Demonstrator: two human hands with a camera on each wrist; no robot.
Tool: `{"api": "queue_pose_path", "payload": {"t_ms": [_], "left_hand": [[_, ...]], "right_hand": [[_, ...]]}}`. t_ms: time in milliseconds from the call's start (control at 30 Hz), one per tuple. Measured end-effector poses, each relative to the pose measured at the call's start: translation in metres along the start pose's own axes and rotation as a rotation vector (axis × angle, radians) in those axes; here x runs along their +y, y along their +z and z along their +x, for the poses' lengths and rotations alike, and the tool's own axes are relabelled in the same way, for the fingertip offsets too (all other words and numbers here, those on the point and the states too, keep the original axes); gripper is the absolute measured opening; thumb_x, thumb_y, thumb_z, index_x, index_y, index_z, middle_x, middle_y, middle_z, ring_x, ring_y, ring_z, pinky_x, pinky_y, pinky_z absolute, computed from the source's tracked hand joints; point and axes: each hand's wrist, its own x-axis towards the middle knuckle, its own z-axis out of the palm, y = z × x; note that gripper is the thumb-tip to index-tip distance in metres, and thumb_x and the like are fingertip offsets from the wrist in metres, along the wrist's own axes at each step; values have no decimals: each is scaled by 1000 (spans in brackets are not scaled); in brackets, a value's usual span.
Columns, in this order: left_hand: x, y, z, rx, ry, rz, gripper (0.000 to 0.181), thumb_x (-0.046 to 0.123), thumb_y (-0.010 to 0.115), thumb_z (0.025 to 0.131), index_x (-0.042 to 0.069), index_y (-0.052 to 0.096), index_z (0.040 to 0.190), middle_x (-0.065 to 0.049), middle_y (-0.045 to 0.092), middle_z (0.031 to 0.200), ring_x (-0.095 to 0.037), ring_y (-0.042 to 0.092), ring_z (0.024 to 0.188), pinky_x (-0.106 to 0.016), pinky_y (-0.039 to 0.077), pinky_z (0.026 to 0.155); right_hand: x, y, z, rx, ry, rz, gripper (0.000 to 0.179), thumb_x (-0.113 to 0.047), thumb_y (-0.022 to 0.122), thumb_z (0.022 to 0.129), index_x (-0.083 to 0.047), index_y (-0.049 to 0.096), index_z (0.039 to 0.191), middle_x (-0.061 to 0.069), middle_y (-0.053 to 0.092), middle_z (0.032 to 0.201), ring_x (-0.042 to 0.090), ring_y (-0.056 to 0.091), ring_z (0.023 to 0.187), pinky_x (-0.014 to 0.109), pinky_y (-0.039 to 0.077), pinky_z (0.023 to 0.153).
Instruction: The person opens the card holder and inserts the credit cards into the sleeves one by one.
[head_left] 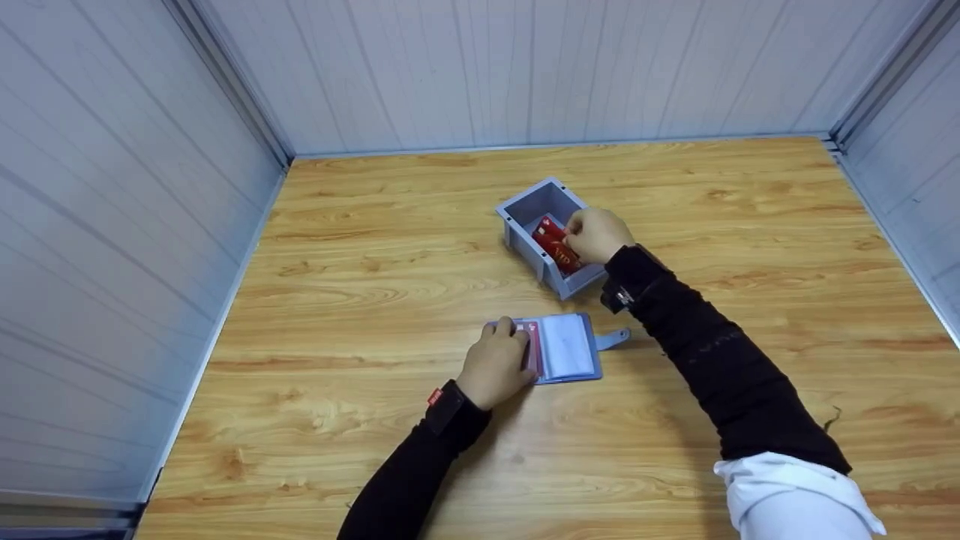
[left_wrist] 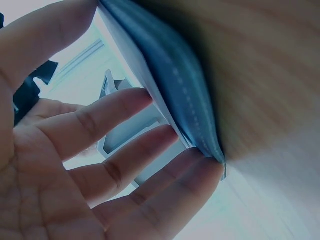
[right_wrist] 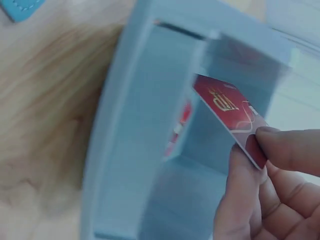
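Note:
My right hand (head_left: 600,236) reaches into a grey plastic bin (head_left: 525,251) and pinches a red VIP card (right_wrist: 222,105) by one end between thumb and fingers. Another red and white card (right_wrist: 179,127) shows lower in the bin in the right wrist view. Nearer to me, my left hand (head_left: 495,367) rests over the left half of an open blue card holder (head_left: 598,366) on the table. Its fingertips (left_wrist: 142,95) press against the holder's edge in the left wrist view. Beside that hand, a red card (head_left: 534,349) sits in the holder's sleeve.
The wooden table (head_left: 360,300) is bounded by a pale back wall (head_left: 465,75) and side walls. A snap strap (head_left: 615,339) sticks out from the holder's right side. The bin stands just beyond the holder.

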Motion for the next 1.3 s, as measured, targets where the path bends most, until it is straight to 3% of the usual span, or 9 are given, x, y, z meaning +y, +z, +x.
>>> {"api": "queue_pose_path", "payload": {"t_ms": [167,467,633,767,867,1000,1300], "left_hand": [[0,1,0,-5,0,2,44,31,81,74,4,67,107,-14,58,107,-34,57,100,-44,58,74],[0,1,0,-26,-9,-4,44,31,81,76,4,67,107,-14,57,109,-33,57,101,-43,58,76],[-1,2,0,-21,-12,-14,42,30,81,74,5,68,104,-13,57,108,-33,57,101,-43,58,73],[-2,3,0,-9,-12,-31,40,29,82,73,6,68,102,-12,57,107,-33,56,100,-44,58,71],[-1,3,1,-11,-10,-35,40,29,82,73,6,68,102,-12,57,106,-33,56,99,-44,57,72],[-1,2,1,-17,-11,-31,42,30,81,73,6,68,105,-13,57,106,-33,56,98,-44,57,72],[-2,3,2,-11,-14,-15,42,31,81,74,6,68,105,-13,58,106,-33,57,99,-44,57,72]], "right_hand": [[-2,-15,-13,36,-7,39,16,-16,63,90,-2,70,93,13,69,89,27,60,82,35,44,74],[3,-25,-32,42,-27,246,16,-16,68,90,-2,72,95,9,70,84,13,60,72,21,45,62],[11,-10,-44,-32,-36,426,18,-16,70,89,1,70,97,-4,65,78,5,57,69,17,48,62],[19,11,-52,-100,-25,555,19,-10,72,87,6,67,96,-5,64,74,7,60,64,22,54,60],[24,24,-57,-147,-6,599,18,-7,71,87,8,66,95,-4,65,72,10,62,61,26,56,59],[29,35,-65,-188,14,633,16,-5,69,87,8,63,94,-6,63,69,7,59,58,22,53,56],[41,48,-77,-279,62,703,14,-8,69,88,2,62,94,-6,65,69,8,61,60,24,56,58]]}}
